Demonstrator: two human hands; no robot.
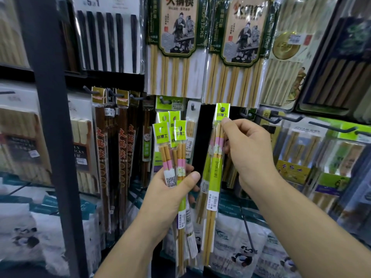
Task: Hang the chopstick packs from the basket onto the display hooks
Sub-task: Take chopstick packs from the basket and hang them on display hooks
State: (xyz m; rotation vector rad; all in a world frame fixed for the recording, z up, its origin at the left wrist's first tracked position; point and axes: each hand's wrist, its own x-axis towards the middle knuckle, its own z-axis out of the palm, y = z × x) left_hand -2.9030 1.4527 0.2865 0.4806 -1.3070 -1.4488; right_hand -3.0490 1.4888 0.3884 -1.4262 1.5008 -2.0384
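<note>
Pinching a single chopstick pack (214, 177) just under its green header card, your right hand (249, 153) holds it upright in front of the display, with the thumb and the fingers curled on the plastic sleeve. The hole of the header is against a dark panel, below the big bamboo chopstick packs (176, 57). I cannot tell if a hook is behind it.

Your left hand (170, 191) grips a bundle of the same packs (181, 157), fanned out a little, with the thumb pressed across their front and the green headers pointing up. The bundle is just left of the single pack and does not touch it.

Behind the bundle, more green-headed packs hang on a grey peg (166, 101). To the right, a dark hook (267, 117) sticks out from the board. At the far left a dark upright post (52, 127) crosses the view, and low down are bags with panda pictures (241, 255).
</note>
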